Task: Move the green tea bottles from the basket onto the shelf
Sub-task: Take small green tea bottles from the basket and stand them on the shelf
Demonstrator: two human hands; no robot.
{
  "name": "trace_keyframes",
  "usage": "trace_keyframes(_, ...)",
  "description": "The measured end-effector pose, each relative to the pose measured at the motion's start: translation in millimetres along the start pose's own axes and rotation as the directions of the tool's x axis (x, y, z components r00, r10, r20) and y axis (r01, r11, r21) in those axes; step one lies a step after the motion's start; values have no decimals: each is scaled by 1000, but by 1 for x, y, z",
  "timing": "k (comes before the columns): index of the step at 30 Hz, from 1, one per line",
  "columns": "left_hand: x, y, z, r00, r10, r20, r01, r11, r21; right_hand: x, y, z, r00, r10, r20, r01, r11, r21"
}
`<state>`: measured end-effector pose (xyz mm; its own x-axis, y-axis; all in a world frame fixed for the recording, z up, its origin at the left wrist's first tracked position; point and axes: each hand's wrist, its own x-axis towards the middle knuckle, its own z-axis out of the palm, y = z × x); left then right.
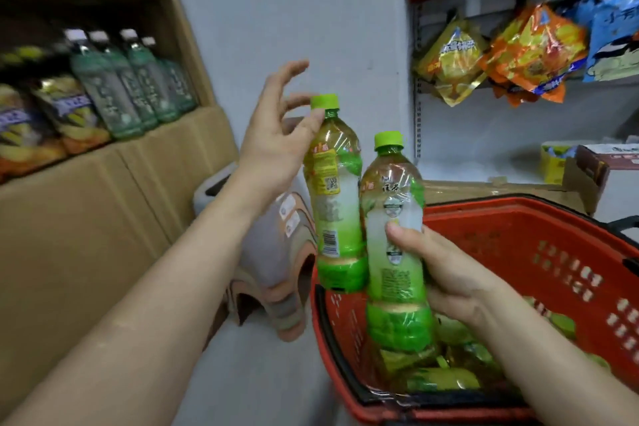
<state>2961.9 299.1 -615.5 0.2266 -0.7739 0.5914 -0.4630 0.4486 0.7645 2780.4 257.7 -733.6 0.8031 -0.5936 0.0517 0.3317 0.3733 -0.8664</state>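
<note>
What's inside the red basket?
Green tea bottles lie on their sides at the bottom of the red plastic basket. How many cannot be told: the right hand, its forearm and the upright green-capped bottle it grips cover part of the inside.

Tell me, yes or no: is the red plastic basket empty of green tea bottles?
No: more green-labelled tea bottles lie in the red plastic basket, below the green-capped bottle the right hand holds.

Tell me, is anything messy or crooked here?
A little. The snack bags on the right rack lean crookedly and hang over its edge. In the red basket, green tea bottles lie tumbled on their sides. Nothing looks spilled or broken.
</note>
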Motion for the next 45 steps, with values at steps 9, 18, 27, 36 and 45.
trace_keyframes(9, -100, 2, -131, 919, -256, -300, 252, 966, -54, 60, 41, 161, 968, -13, 252, 14, 1000, -3)
trace_keyframes(18, -207, 37, -313, 796, -164, -582, 215, 976, 20, 88, 116, 339, 879, 118, 462, -50, 986, -157)
trace_keyframes(27, -253, 111, -486, 752, 12, -659, 217, 940, 264, 144, 111, 520, 908, -169, 383, 299, 902, -311)
trace_keyframes(36, -248, 100, -591, 571, -56, -819, 296, 944, 143, 225, 155, 626, 895, -327, 303, 438, 772, -460)
trace_keyframes(45, -230, 45, -628, 593, -142, -793, 448, 876, 178, 268, 193, 631, 829, -448, 334, 557, 615, -558)
